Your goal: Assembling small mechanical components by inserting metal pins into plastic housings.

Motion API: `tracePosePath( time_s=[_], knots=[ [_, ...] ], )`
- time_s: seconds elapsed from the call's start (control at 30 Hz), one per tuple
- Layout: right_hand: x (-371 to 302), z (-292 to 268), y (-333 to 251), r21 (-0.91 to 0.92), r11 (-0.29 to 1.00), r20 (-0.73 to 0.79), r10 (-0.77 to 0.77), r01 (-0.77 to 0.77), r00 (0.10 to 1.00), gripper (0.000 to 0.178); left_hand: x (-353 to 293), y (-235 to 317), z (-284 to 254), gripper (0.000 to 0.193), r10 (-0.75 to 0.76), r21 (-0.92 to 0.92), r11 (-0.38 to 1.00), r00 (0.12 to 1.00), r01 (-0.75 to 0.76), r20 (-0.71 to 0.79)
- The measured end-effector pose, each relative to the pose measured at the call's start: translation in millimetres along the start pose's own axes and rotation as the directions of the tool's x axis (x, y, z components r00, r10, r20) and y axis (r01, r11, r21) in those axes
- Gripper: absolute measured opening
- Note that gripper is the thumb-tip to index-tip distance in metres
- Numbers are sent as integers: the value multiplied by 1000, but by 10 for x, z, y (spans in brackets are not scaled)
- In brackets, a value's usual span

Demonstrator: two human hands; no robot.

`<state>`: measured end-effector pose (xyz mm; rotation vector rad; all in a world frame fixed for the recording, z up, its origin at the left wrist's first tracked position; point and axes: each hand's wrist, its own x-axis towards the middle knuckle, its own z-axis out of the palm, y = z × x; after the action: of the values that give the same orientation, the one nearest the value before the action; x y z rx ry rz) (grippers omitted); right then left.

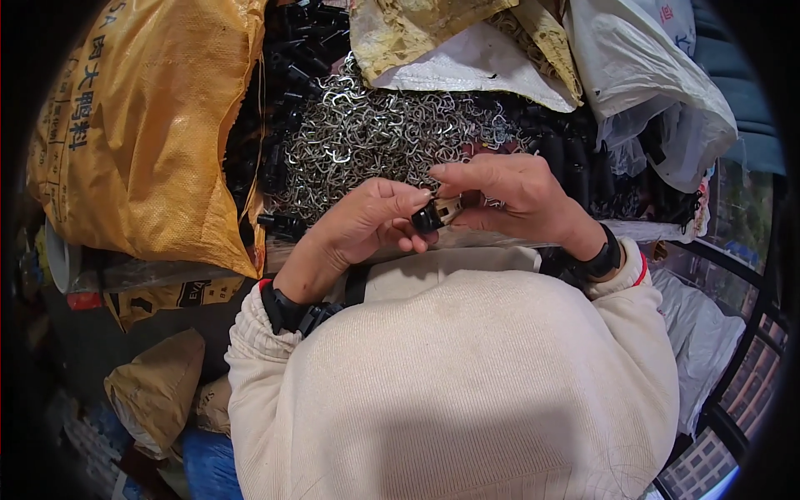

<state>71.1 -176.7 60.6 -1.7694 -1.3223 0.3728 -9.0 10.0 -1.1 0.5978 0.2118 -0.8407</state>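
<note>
My left hand [367,218] pinches a small black cylindrical part [427,217] between thumb and fingers, in front of my chest at the table's near edge. My right hand [521,198] closes around the other end of the same part, its thumb and forefinger arched over it. A pale, metallic-looking bit shows at that end; its exact shape is partly hidden by my fingers. Just beyond both hands spreads a heap of bent silvery metal hooks [375,137].
Black tubular pieces [304,62] lie left of the heap, and more black pieces [575,162] lie on the right. An orange woven sack [158,125] stands at the left, a white sack [646,67] at the right. Yellowish sacking [417,33] covers the far side.
</note>
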Motion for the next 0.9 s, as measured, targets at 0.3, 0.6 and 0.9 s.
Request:
tracePosePath(
  time_s=[0.3, 0.6, 0.9],
  knots=[
    [-94, 110, 43, 18, 998, -12, 58, -57, 998, 39, 36, -50, -15, 24, -64, -30, 998, 998, 64, -14],
    [-13, -223, 473, -187, 945, -154, 243, -270, 958, 24, 68, -44, 107, 23, 52, 122, 992, 994, -40, -94],
    [-108, -213, 862, -672, 690, -182, 200, -271, 963, 20, 102, -53, 51, 22, 207, 9, 978, 953, -211, -219]
  ],
)
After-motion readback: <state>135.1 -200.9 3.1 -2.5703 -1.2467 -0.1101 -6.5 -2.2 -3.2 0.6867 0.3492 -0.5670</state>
